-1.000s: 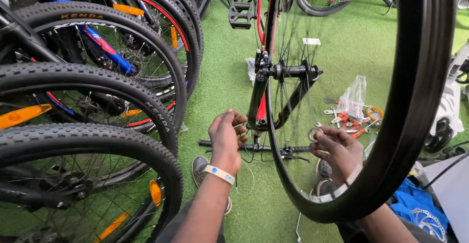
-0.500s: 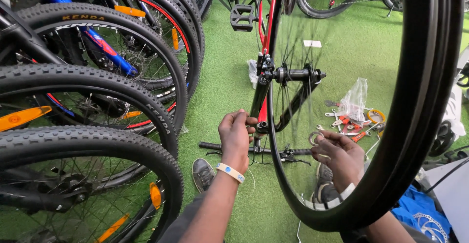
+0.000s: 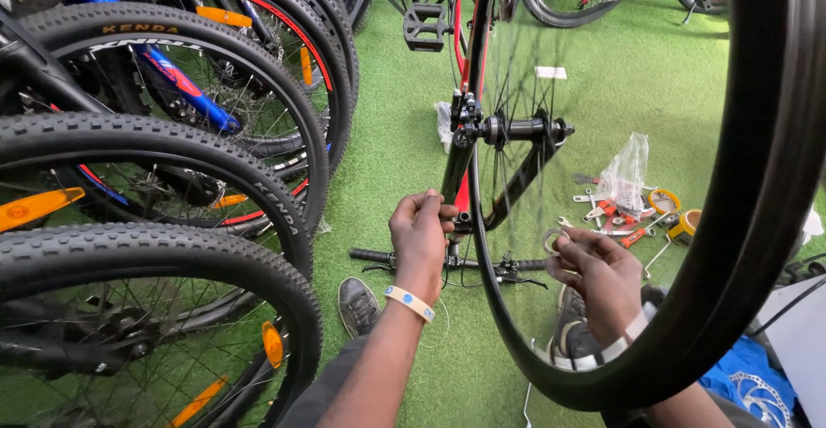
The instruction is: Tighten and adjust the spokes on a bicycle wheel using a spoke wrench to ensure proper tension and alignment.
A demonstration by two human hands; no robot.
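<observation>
Upside-down red bike, front wheel [image 3: 757, 187] up in the air, fork [image 3: 460, 166] pointing up with the black hub [image 3: 516, 129] sitting at the fork ends. Handlebar [image 3: 447, 263] lies on the green turf [image 3: 387, 170], grips out to either side.

Left hand [image 3: 422, 239] is on the near side of the wheel, fingers curled shut around the lower part of the red fork leg, just above the handlebar. Pale wristband [image 3: 410, 302] on that wrist. Grip looks firm, thumb side toward the fork.

Right hand [image 3: 598, 273] is seen through the spokes, on the far side of the rim. Fingers pinched closed on a small metal ring-shaped part [image 3: 552, 240] held at the fingertips, near the right handlebar grip. Cannot tell exactly what the part is.

Both shoes [image 3: 358, 305] on the turf, one under each forearm.

On the ground past the right hand: a loose pile of spanners and tools [image 3: 615, 213] with red handles, a clear plastic bag [image 3: 626, 170], two rolls of yellow tape [image 3: 675, 213]. Well apart from both hands.

Left side: row of parked bikes [image 3: 172, 135], knobbly black tyres, orange reflectors in the spokes, one blue frame. A black pedal [image 3: 428, 25] hangs at the top, beside the red frame. Blue cloth and a brake disc [image 3: 766, 394] at bottom right.
</observation>
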